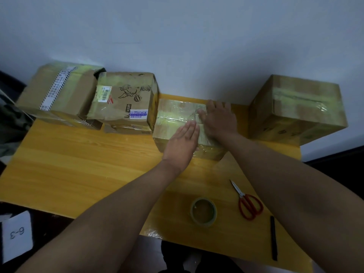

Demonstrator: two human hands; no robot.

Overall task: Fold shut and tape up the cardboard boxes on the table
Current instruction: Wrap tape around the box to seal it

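Wooden table (78, 166): yellow-orange grain, smooth, faint sheen. Small centre box (173, 119): brown cardboard, matt, top covered in glossy clear tape, wrinkled in places. Right box (299, 111): cardboard, shiny tape band across top. Printed box (126, 99): matt cardboard, paper labels, glossy tape at edges. Far-left box (59, 91): creased cardboard, printed paper strip. Tape roll (203, 211): translucent, glossy plastic. Scissors (248, 201): bright metal blades, red plastic handles. Black pen (273, 237): matt. White paper card (16, 235): matt.

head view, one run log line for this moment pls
step: smoothing tape | left hand: flat on small taped cardboard box | right hand: flat on box top | clear tape roll, red-handled scissors: idle on table
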